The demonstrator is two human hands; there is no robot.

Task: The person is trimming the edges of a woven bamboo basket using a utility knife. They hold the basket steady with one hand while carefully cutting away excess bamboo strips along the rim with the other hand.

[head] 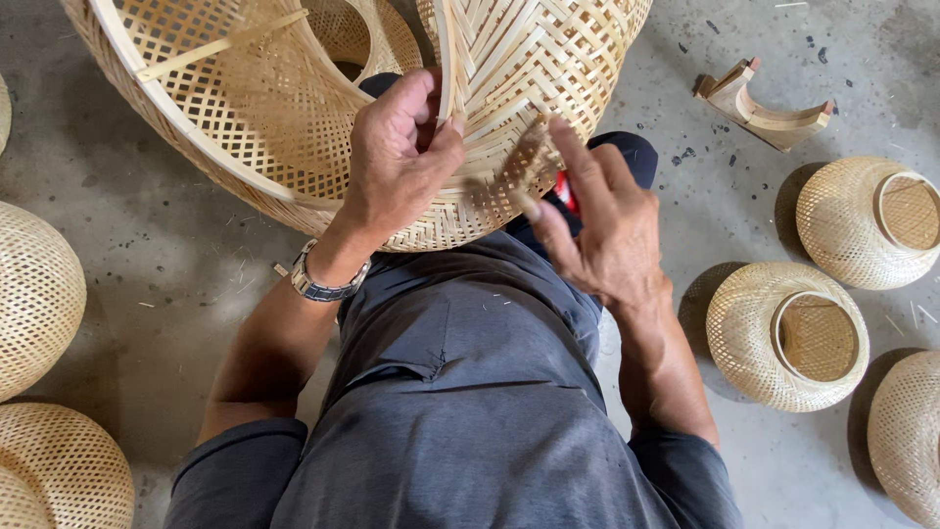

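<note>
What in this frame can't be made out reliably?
- Large woven basket, head view: its top is cut off by the upper edge.
- Right hand: fingertips motion-blurred; the small red thing behind it is mostly hidden, kind unclear.
- Left hand: fingertips tucked behind the basket rim.
- Side baskets: cropped by the left and right edges.

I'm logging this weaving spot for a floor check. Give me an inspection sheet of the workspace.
Surface: grey concrete floor, speckled with dark bits and splinters.
Job's things: large woven bamboo basket on the lap, open side towards the camera.
Clutter: curved wooden piece; small red object, partly hidden.
Grips: left hand clasps the basket's edge strip; right hand fingers the loose weave.
Cables: nothing seen.
Surroundings: small round woven baskets right and left.
</note>
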